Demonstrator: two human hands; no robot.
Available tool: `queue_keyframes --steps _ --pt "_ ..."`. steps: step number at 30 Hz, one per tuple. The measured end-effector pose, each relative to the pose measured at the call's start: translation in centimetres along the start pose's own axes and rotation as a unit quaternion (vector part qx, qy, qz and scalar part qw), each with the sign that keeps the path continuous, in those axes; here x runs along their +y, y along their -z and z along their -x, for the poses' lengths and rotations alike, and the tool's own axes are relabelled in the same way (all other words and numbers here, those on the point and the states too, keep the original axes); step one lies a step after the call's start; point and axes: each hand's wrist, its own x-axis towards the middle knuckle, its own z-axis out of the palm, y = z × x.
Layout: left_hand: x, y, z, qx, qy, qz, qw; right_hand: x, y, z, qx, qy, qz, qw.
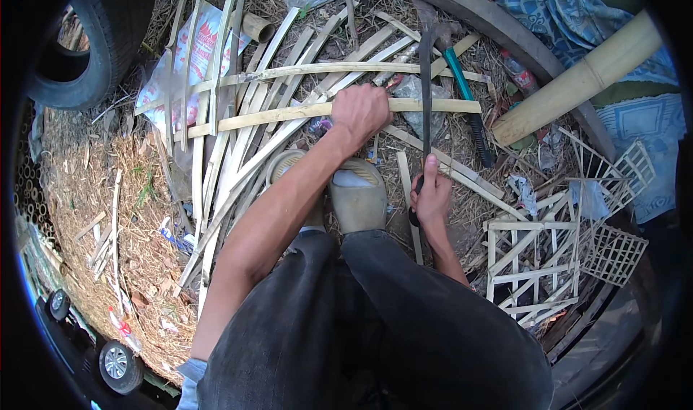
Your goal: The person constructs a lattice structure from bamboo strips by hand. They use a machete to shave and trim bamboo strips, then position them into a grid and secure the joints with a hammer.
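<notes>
Two hands (360, 114) (433, 195), one long blade (426, 99), one hammer (460, 78), two shoes (359, 202) (284, 164), one large tyre (126, 35), two vehicle wheels (118, 365) (58, 304), one thick bamboo pole (581, 78), and overlapping bamboo strips (289, 113) too many to count exactly

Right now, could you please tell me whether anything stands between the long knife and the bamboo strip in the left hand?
Nothing visible does: the long knife in the right hand crosses over the bamboo strip to the right of the left hand. Whether knife and strip touch, I cannot tell.
</notes>
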Motion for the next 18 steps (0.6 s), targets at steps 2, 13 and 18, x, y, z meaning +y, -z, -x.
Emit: queue_keyframes --steps 2,13,18 --pt "-0.5 -0.2 -0.1 0.017 0.003 -0.005 1.000 -1.6 0.5 0.6 -0.007 -0.002 -0.024 1.000" --pt "0.2 0.6 -0.5 0.002 0.014 0.026 1.000 -3.4 0.8 1.5 -0.012 0.004 -0.013 1.000" --pt "-1.1 0.5 -0.2 0.043 -0.002 0.022 0.999 -8.0 1.3 4.5 -0.034 0.107 -0.092 0.989"
